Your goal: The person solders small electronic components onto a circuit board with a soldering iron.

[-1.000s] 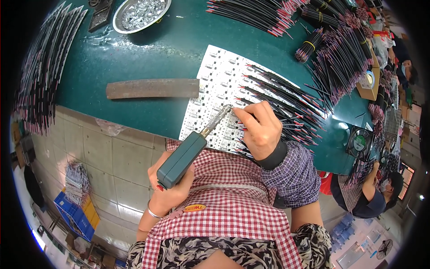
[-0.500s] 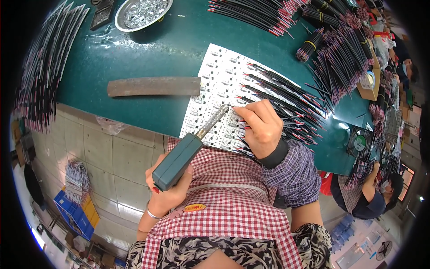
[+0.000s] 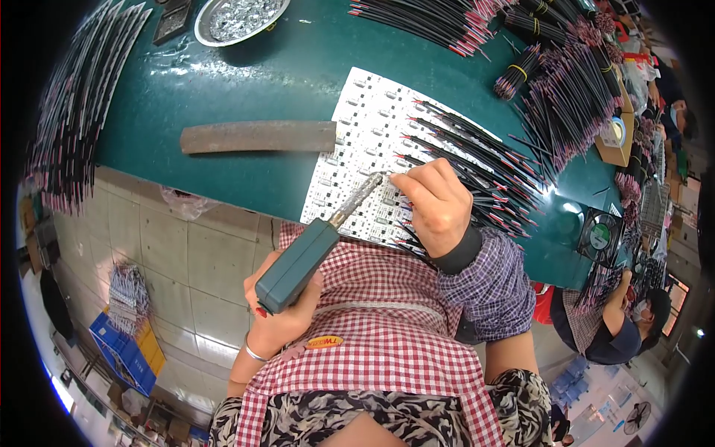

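Note:
My left hand (image 3: 287, 316) is wrapped round the dark green handle of a soldering iron (image 3: 299, 262). Its shaft slants up to a tip above a white circuit board panel (image 3: 344, 170) covered with rows of small parts. Close beside that tip, my right hand (image 3: 441, 205) is closed in a pinch at the board. A wire seems to be between the fingertips, though they hide most of it. Black-sleeved wires (image 3: 477, 153) with reddish ends lie in a row across the panel's right side. A brown curved bar (image 3: 257, 138) rests over the panel's left edge.
A metal bowl of silvery scraps (image 3: 242, 18) stands at the back. Wired strips (image 3: 82, 104) hang over the table's left end. Bundles of wires (image 3: 562, 112) are heaped at the right, near a cardboard box (image 3: 617, 149). Another person (image 3: 622, 328) sits at the lower right.
The panel, bar and bowl appear slightly higher in view. The iron's tip and my right fingertips stay close together at the board, with the same grips.

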{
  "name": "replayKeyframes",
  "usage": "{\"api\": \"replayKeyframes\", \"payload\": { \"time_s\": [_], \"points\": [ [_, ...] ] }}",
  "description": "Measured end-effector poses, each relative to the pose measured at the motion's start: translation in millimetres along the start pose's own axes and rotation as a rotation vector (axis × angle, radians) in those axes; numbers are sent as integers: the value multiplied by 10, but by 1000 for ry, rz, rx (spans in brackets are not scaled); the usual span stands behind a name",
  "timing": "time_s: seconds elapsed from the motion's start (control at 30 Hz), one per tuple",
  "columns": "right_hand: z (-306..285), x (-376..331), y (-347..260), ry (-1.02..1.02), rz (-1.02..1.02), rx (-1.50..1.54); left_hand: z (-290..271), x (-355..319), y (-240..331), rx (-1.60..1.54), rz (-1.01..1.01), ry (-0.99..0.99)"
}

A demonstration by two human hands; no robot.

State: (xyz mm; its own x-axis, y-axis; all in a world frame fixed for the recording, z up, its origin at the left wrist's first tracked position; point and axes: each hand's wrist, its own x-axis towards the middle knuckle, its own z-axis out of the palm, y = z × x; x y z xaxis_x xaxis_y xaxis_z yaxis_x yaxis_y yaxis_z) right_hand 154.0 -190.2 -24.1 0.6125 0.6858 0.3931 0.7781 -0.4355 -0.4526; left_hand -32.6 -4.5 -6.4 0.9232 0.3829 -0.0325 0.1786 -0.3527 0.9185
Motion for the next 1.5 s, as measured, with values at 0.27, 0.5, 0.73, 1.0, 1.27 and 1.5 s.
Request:
{"api": "replayKeyframes", "payload": {
  "time_s": [0.27,0.5,0.73,1.0,1.27,1.5],
  "points": [
    [-28,-36,43,-18,26,32,6,-98,-59,-14,-1,115],
    [-232,-55,47,97,-41,138,-23,-87,-35,-28,-17,112],
    [-89,-66,-170,-110,70,16,-29,-123,-28,-43,-58,128],
    [-32,-177,-138,-68,32,14,-49,-140,-50,-4,-17,127],
    [-19,-190,-157,-34,36,-10,-31,-139,-48,-37,-17,104],
    [-7,-208,-153,4,45,13,-54,-102,16,-33,-23,56]
  ]
}}
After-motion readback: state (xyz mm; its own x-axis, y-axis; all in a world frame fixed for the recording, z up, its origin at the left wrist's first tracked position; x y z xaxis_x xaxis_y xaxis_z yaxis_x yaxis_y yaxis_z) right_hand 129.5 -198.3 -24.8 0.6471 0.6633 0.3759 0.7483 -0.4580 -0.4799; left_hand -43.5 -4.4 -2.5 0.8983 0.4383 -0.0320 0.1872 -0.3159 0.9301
